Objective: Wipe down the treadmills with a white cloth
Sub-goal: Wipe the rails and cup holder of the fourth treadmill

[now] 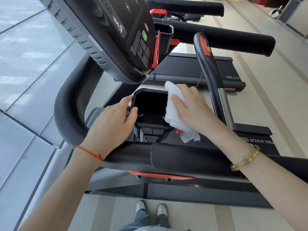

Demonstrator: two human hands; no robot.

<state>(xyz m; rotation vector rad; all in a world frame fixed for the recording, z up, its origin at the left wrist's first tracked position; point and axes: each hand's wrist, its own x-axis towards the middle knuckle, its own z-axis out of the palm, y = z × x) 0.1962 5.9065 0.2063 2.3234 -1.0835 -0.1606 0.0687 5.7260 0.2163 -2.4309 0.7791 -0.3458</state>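
Standing beside nearest treadmill (191, 157), camera looking down over its padded side handrail (166, 157). Landmark: the black cup holder (150, 107), an open-topped tray set below the console (116, 39).

Left hand (115, 120) at the cup holder's left rim, fingers curled round the edge, thumb hooked over it into the opening. Red string bracelet (90, 153) on that wrist.

Right hand (193, 108) at the cup holder's right rim, fingers fairly straight and laid flat on the white cloth (175, 110), pressing it against the rim. Cloth is bunched; one end sticks up past the fingertips, the other hangs below the holder's near right corner. Gold chain bracelet (246, 158) on that wrist.

Right of the cup holder: curved black handlebar (210, 64) with a red patch, chrome lower down. Beyond it, a second treadmill (191, 69). Below the handrail, two pale shoes (150, 209) on the floor (266, 97).
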